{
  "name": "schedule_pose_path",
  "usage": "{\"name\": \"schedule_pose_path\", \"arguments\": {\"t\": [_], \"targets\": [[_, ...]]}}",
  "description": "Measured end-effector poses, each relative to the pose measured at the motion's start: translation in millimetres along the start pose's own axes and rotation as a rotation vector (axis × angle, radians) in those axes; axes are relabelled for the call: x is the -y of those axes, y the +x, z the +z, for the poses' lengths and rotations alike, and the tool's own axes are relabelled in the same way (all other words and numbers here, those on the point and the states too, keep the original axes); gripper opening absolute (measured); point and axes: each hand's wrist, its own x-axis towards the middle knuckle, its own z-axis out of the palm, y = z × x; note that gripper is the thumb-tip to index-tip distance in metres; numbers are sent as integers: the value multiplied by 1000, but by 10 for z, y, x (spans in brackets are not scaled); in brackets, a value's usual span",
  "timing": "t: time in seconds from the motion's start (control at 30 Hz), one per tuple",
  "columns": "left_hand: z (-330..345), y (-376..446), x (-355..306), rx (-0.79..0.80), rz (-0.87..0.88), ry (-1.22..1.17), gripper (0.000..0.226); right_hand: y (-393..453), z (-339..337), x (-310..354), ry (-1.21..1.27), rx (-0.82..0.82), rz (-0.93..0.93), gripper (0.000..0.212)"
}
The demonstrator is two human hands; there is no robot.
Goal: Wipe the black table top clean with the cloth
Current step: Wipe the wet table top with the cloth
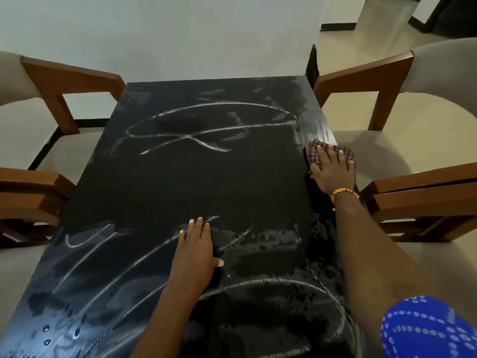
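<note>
Checked cloth [313, 151] pressed under right hand [331, 169], fingers straight, left hand [196, 250] flat on chalk-scrawled black table [180, 182]

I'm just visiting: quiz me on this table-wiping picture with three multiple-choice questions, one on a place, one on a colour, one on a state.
1. Where is the cloth?
A. at the table's right edge
B. at its left edge
C. on a chair

2. What colour is the table top?
A. white
B. black
C. red

3. How does the left hand lie?
A. fist round a bottle
B. pinching the cloth
C. flat on the table, fingers straight

Answers: 1 A, the right hand presses it there; 2 B, dark surface with white scribbles; 3 C, it holds nothing.
</note>
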Motion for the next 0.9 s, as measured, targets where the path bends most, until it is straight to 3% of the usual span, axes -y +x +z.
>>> {"name": "schedule_pose_path", "arguments": {"t": [0.13,0.23,0.47,0.6,0.7,0.9], "targets": [[4,-15,-8,3,11,-1,85,-219,-12,22,28,-26,137,59],[-45,-3,-16,26,34,52,84,-475,80,310,34,-53,94,60],[8,-238,-22,-17,15,11,81,-1188,339,1599,82,120,-421,62],[148,-385,-104,-10,68,50,80,-1484,399,1546,62,164,-641,58],[185,-394,-181,-25,98,30,77,-1484,304,1081,55,117,-585,59],[187,-406,-267,18,95,-39,71,-1401,-12,-172,26,55,-198,58]]}}
